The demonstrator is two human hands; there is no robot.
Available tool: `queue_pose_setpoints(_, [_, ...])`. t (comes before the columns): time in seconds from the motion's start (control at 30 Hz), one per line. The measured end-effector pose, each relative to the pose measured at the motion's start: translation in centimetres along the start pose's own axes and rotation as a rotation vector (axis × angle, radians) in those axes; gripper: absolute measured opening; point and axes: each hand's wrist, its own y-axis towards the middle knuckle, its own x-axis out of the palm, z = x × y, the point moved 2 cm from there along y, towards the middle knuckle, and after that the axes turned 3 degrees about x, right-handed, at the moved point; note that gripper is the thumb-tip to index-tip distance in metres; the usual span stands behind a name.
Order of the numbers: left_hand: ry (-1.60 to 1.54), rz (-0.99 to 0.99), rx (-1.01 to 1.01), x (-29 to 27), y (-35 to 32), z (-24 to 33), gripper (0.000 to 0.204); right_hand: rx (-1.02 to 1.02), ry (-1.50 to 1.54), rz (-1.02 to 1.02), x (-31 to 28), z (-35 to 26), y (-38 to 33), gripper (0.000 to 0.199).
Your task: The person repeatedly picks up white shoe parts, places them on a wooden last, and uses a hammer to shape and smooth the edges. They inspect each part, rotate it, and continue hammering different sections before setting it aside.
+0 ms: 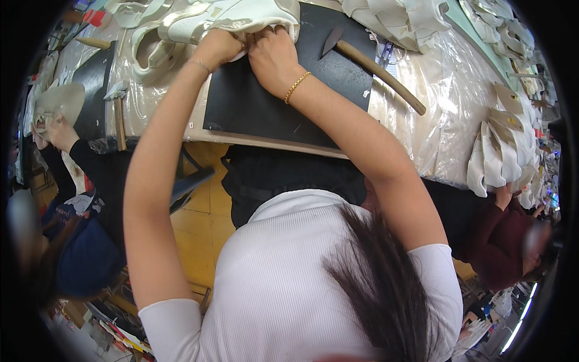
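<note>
White shoe point(241, 15) is lying over the far left part of the black mat point(241, 114), both hands holding its near rim. The left hand point(220, 48) is reaching in from the mat's left side, back upward, fingers curling closed on the rim. The right hand point(274, 60) is pressing in just beside it, above the mat, knuckles up, fingers folding around the rim, their tips hiding from view. The right elbow is bending outward near the mat's right corner; the left arm is stretching straighter. A hammer point(380, 73) is lying across the mat's right edge.

A wooden-handled hammer point(379, 73) lies partly over clear plastic sheeting point(443, 120).
</note>
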Motion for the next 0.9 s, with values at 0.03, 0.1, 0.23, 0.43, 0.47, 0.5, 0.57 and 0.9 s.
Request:
queue_pose_setpoints(0.03, [-0.204, -0.034, -0.125, -0.3, 0.6, -0.4, 0.033, -0.004, -0.008, 0.008, -0.1, 0.0, 0.1, 0.024])
queue_pose_setpoints(0.1, [-0.151, -0.121, -0.192, -0.5, 1.4, -0.3, 0.034, -0.005, 0.034, -0.017, -0.4, 0.1, 0.2, 0.024])
queue_pose_setpoints(0.23, [-0.022, -0.135, -0.206, -0.7, 1.2, 0.5, 0.036, 0.045, 0.029, 0.131, -1.1, 0.2, -0.1, 0.023])
queue_pose_setpoints(0.43, [-0.158, 0.073, -0.084, 0.1, -1.7, 0.1, 0.029, -0.015, -0.102, -0.197, -1.4, -0.9, -0.2, 0.03])
queue_pose_setpoints(0.47, [-0.081, 0.12, 0.008, 0.4, -1.9, 0.0, 0.028, -0.02, -0.126, -0.156, -1.5, -1.1, -0.3, 0.03])
queue_pose_setpoints(0.5, [-0.006, 0.169, 0.088, 0.7, -2.0, -0.2, 0.027, -0.033, -0.15, -0.144, -1.6, -1.2, -0.4, 0.029])
queue_pose_setpoints(0.57, [0.097, 0.257, 0.227, 1.3, -2.2, -0.5, 0.027, -0.048, -0.18, -0.114, -1.6, -1.2, -0.7, 0.031])
queue_pose_setpoints(0.9, [-0.115, 0.365, 0.232, 1.8, -3.1, 0.5, 0.028, -0.036, 0.168, -0.007, -0.1, -1.2, -0.9, 0.036])
